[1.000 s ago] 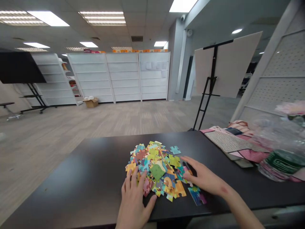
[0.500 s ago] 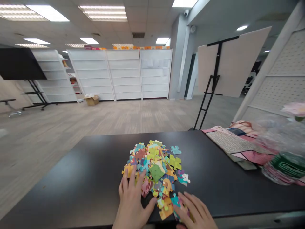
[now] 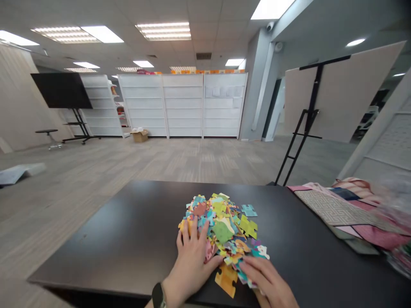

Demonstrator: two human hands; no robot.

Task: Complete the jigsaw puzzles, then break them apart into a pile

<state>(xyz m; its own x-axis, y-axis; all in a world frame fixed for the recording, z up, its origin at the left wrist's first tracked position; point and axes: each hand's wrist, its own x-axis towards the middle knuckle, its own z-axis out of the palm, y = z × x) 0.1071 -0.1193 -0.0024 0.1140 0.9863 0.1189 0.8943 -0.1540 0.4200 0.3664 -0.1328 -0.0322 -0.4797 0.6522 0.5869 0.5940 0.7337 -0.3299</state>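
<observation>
A heap of colourful jigsaw puzzle pieces (image 3: 221,229) lies on the dark table (image 3: 135,239) in front of me. My left hand (image 3: 194,256) is spread over the heap's left side, fingertips touching the pieces and thumb pointing right. At the lower right of the heap, my right hand (image 3: 268,280) lies with its fingers stretched over teal pieces; its thumb is mostly hidden. Between the hands, an orange puzzle piece (image 3: 226,280) lies near the table's front edge. A light-blue piece (image 3: 249,210) sits apart at the upper right, and a lime-green piece (image 3: 248,226) lies on the heap's right side.
Pink and patterned cloth (image 3: 340,209) is piled on the table's right side, with clear plastic (image 3: 396,209) beside it. Past the table stand an easel with a board (image 3: 346,94), white shelving (image 3: 183,107), a screen on a stand (image 3: 62,90) and a cardboard box (image 3: 140,136).
My view has turned slightly left, so the scene sits further right. My right hand has pushed in against the heap's lower right pieces, its fingers closer together. My left hand stays on the heap.
</observation>
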